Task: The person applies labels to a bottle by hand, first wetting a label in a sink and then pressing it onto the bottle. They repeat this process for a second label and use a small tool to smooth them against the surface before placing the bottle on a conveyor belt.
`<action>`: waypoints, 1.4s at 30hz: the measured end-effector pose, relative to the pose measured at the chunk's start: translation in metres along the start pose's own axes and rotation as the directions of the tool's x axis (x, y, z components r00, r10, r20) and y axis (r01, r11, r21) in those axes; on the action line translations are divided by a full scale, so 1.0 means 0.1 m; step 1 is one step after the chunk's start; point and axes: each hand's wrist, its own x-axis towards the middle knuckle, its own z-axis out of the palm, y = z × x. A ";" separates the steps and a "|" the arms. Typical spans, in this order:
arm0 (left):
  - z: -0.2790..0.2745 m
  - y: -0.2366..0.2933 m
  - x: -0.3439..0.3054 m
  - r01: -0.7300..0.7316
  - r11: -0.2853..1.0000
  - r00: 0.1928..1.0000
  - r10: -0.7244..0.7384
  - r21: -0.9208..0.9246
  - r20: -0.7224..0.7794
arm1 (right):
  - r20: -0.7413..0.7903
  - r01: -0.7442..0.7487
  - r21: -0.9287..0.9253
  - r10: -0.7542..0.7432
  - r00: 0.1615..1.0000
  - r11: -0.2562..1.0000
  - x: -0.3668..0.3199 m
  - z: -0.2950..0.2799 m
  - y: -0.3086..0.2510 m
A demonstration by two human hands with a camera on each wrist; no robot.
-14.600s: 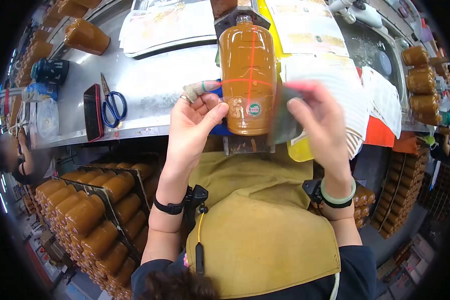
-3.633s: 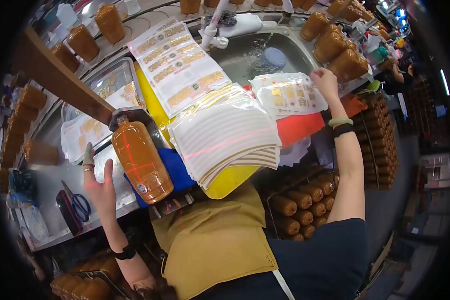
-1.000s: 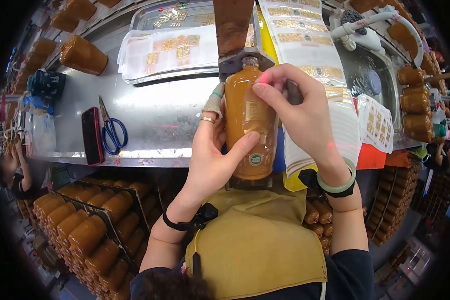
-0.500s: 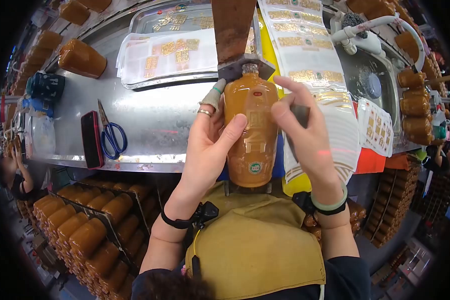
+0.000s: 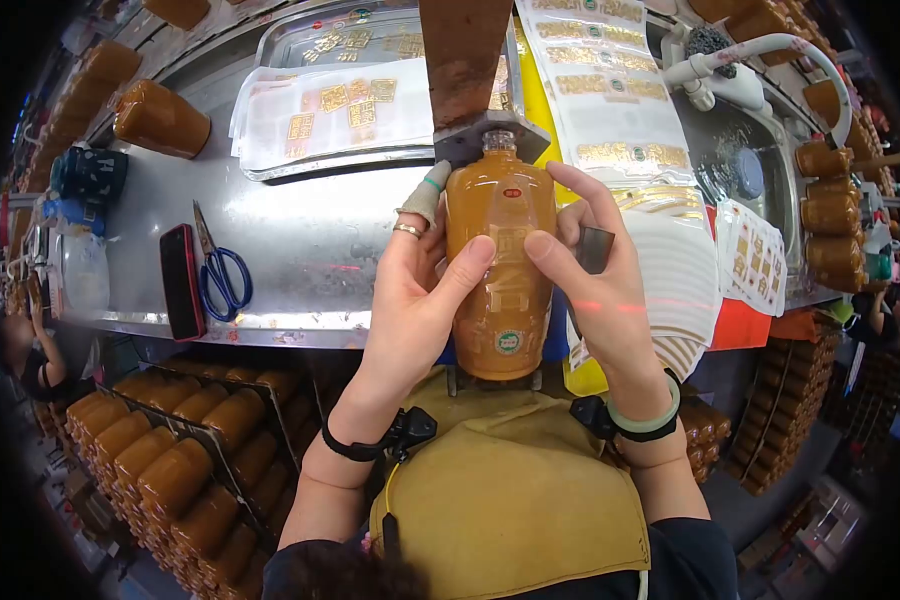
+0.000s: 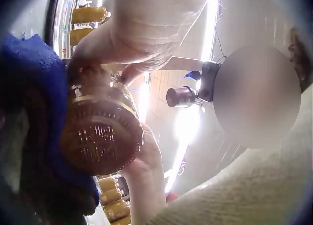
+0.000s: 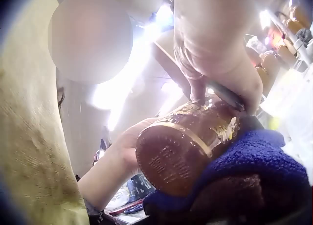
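Observation:
A glossy brown glass bottle (image 5: 505, 300) lies neck-away, with its neck against a metal bracket (image 5: 490, 130). It bears a small red label (image 5: 512, 193), gold characters and a round green emblem (image 5: 510, 342). My left hand (image 5: 420, 295) grips its left side, thumb on the front, with a cloth cot on one finger. On the other side, my right hand (image 5: 605, 270) has its thumb on the characters and a finger by the shoulder. Tucked in that hand is a dark flat scraper (image 5: 596, 250). In the right wrist view, blue cloth (image 7: 254, 161) lies under the bottle.
Decal sheets (image 5: 610, 90) and striped sheets (image 5: 660, 270) lie at right, near a sink (image 5: 770, 150). On the left are a tray (image 5: 270, 50) with gold decals, scissors (image 5: 225, 280) and a phone (image 5: 180, 280). Racks of brown bottles (image 5: 170, 440) stand below the table.
The right hand came back from the small decal sheets to the bottle, where gold characters and a red label now show. Its thumb has moved from the shoulder down beside the left thumb.

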 end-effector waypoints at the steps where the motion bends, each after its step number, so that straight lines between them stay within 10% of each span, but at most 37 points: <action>1: 0.00 0.00 0.00 0.000 1.000 1.000 0.000 0.000 -0.001 | 0.000 0.000 0.000 0.000 1.000 1.000 0.00 0.00 0.00; 42: 0.04 -0.03 0.04 -0.038 0.999 0.999 0.038 0.003 -0.038 | -0.001 -0.002 -0.036 0.002 1.000 0.999 0.02 -0.03 0.03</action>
